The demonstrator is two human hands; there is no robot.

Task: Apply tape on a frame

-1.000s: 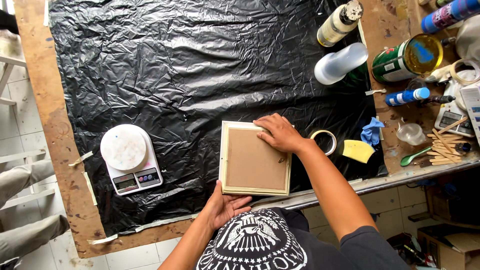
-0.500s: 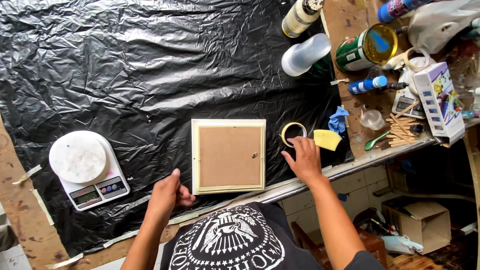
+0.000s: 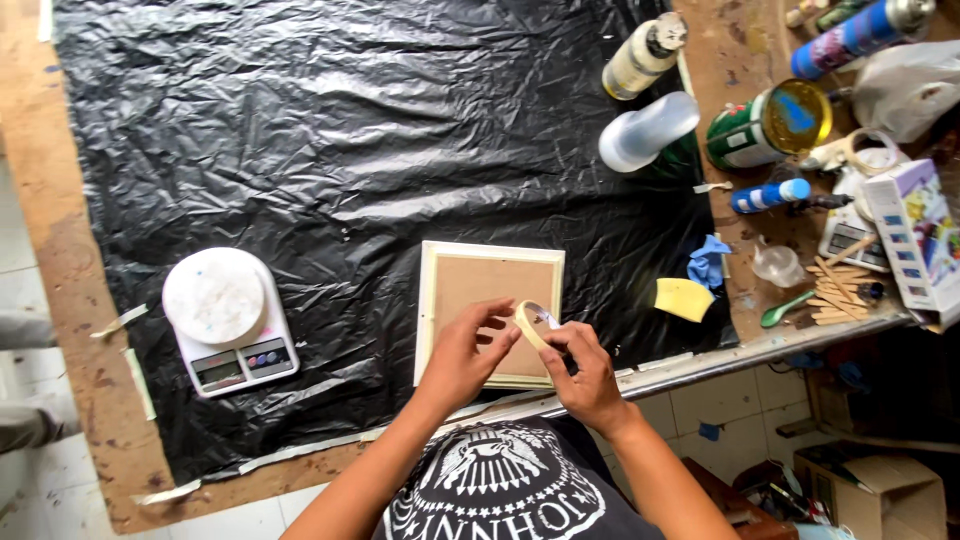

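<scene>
My arms are bare from wrist to elbow, no sleeves reaching them, no watch or rings on my fingers [image 3: 497,322]. I wear a black T-shirt [image 3: 500,490] (white round emblem with lettering printed across the chest).

Our two hands cover the lower middle of the picture frame [image 3: 489,312], and we cannot tell how the tape roll [image 3: 531,322] sits between our fingers [image 3: 497,318]. The top edge crops the spray can [image 3: 862,32]. The scale [image 3: 231,322] display is too small to read.
</scene>
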